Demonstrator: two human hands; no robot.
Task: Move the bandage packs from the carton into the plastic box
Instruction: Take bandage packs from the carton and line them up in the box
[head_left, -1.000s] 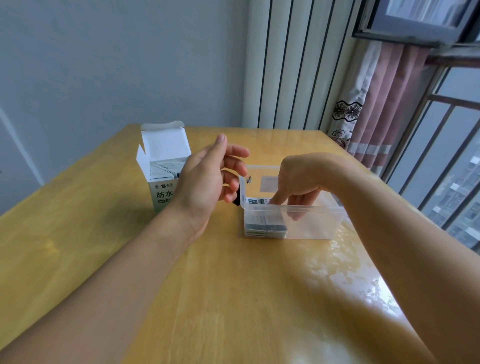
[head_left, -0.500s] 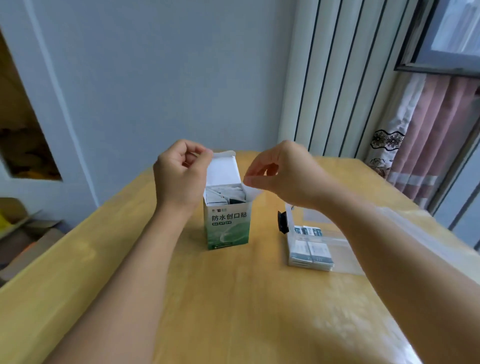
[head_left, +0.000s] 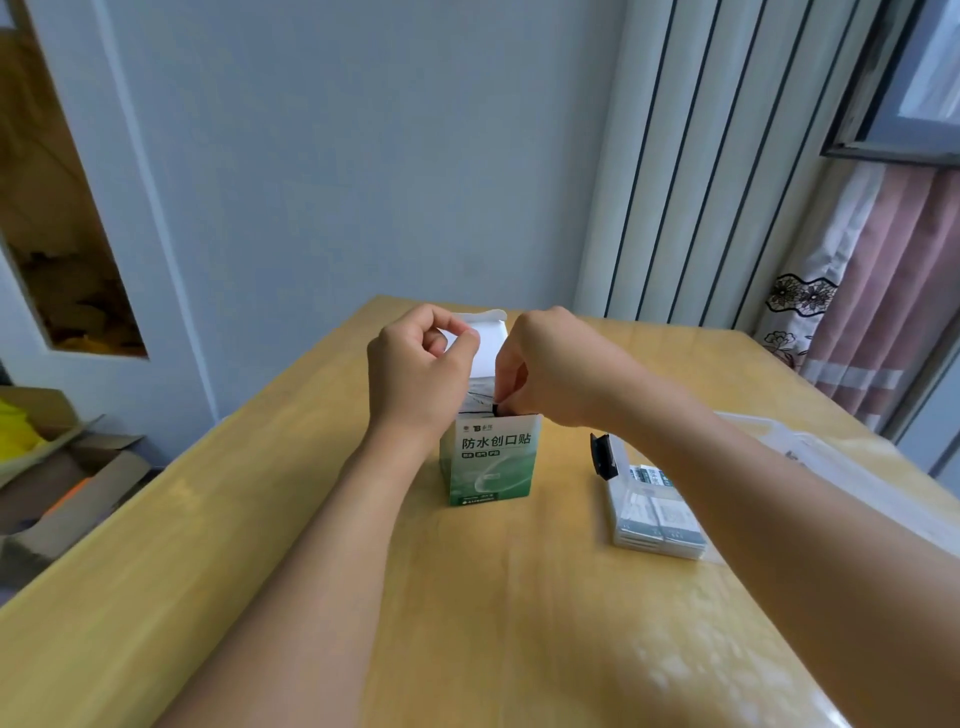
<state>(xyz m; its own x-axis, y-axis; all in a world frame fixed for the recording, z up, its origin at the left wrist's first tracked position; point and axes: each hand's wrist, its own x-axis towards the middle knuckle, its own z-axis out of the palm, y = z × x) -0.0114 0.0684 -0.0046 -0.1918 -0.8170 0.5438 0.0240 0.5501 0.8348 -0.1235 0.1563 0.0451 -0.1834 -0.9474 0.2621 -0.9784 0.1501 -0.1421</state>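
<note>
A green-and-white carton (head_left: 488, 460) stands upright mid-table with its white lid flap (head_left: 491, 340) raised. Bandage packs (head_left: 479, 397) show in its open mouth. My left hand (head_left: 418, 376) is curled at the carton's top left and pinches a side flap. My right hand (head_left: 553, 371) reaches in from the right, its fingertips pinching a pack at the mouth. To the right lies the clear plastic box (head_left: 621, 519) with a black latch (head_left: 602, 457). Several flat packs (head_left: 660, 514) are stacked inside it, and my right forearm partly covers it.
The wooden table (head_left: 467, 623) ends at the left edge, with open cardboard boxes (head_left: 62, 478) on the floor beyond it. The plastic box's clear lid (head_left: 810, 447) lies open toward the right. Curtain (head_left: 883, 312) and window stand at the far right.
My right hand left the plastic box and came across to the carton's mouth. My left hand rose to the carton's top. The camera turned left and upward.
</note>
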